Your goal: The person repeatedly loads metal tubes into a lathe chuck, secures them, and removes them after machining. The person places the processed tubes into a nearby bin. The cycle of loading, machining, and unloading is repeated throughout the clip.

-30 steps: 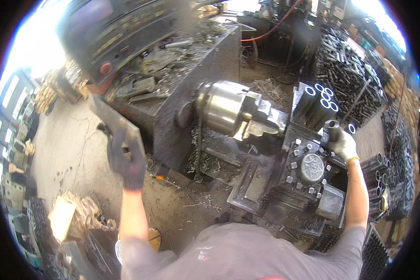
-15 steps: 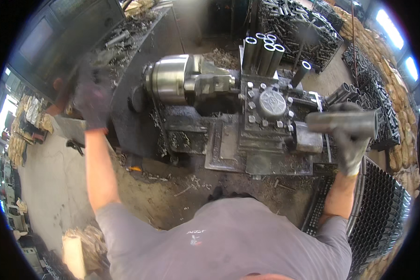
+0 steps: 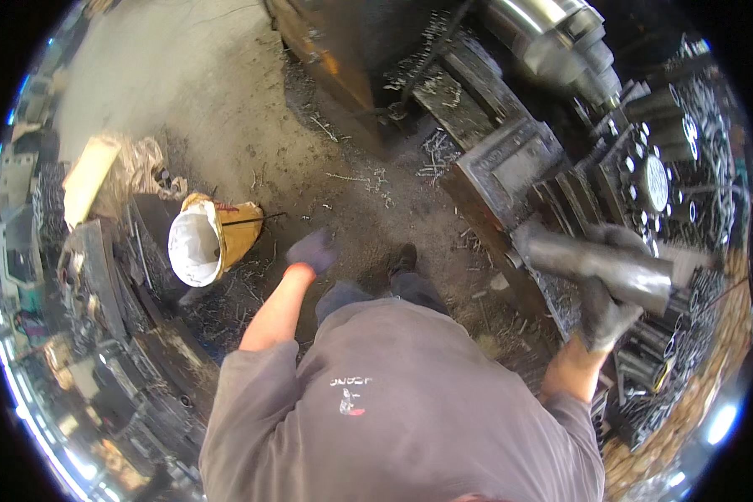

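Note:
My right hand [image 3: 604,316], in a grey work glove, is wrapped round a thick grey metal tube [image 3: 552,253]. The tube lies crosswise in the grip, beside the lathe's carriage. My left hand [image 3: 311,251], in a dark purplish glove, hangs low over the littered floor. Motion smears its fingers, and nothing can be made out in it. At the upper right are the lathe's shiny chuck [image 3: 548,21] and its tool post with a round cap [image 3: 654,184].
A yellow bucket with a white inside [image 3: 241,224] lies tilted on the floor at left. Metal chips [image 3: 368,180] litter the concrete. Dark metal parts [image 3: 134,293] crowd the far left. Several tubes [image 3: 644,368] are stacked at the right.
The view has turned left and down, so the lathe shifts to the upper right. My left hand has come from the machine's left end to low over the floor. My right hand still holds the tube.

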Action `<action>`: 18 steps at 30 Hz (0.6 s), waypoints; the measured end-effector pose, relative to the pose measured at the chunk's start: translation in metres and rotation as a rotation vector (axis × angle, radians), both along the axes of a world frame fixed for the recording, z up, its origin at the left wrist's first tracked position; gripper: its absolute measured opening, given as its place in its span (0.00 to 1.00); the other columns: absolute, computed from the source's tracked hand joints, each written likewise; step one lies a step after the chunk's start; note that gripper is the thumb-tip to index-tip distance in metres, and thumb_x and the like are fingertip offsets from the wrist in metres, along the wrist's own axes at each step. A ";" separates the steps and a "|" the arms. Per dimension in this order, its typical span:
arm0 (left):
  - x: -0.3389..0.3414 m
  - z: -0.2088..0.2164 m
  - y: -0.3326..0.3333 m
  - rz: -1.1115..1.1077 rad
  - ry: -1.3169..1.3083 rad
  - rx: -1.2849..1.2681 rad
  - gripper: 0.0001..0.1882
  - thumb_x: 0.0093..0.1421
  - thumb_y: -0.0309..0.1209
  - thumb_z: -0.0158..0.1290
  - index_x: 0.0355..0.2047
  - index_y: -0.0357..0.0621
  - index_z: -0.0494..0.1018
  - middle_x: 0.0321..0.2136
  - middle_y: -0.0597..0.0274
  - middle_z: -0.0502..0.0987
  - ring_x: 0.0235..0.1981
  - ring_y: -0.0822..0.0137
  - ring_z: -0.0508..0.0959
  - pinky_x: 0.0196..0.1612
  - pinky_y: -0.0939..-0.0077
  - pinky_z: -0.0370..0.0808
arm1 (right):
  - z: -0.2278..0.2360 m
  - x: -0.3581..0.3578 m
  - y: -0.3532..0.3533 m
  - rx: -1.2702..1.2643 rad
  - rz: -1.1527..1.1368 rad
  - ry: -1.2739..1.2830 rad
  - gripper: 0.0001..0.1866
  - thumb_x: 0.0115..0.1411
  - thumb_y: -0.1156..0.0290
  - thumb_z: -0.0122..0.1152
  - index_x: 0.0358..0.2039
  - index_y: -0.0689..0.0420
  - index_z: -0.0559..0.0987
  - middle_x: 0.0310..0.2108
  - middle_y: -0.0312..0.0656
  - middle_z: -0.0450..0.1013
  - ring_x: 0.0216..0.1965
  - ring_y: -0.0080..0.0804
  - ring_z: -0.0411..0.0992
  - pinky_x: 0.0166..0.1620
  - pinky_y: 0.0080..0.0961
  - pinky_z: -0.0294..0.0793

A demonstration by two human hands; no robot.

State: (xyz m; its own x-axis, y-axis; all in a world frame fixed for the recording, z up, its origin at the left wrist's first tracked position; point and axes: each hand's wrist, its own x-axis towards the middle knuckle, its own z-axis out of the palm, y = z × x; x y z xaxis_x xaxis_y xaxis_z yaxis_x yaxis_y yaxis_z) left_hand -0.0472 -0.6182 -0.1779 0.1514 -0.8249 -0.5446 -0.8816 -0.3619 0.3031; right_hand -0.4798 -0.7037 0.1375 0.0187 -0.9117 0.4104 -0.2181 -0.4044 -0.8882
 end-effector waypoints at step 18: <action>0.016 -0.111 0.583 1.196 0.023 -0.264 0.26 0.67 0.51 0.56 0.47 0.37 0.81 0.48 0.37 0.82 0.51 0.35 0.79 0.56 0.52 0.74 | -0.013 0.414 0.066 0.257 0.911 0.216 0.30 0.52 0.81 0.73 0.57 0.63 0.79 0.49 0.45 0.83 0.50 0.35 0.81 0.56 0.36 0.80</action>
State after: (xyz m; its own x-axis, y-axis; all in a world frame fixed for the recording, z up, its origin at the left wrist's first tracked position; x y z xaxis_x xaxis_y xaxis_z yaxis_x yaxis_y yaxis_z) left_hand -0.0315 -0.0357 -0.2887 0.8819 -0.2579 -0.3945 -0.0288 -0.8649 0.5011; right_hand -0.0654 -0.6382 0.1248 0.8133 -0.5722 0.1057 -0.0861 -0.2979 -0.9507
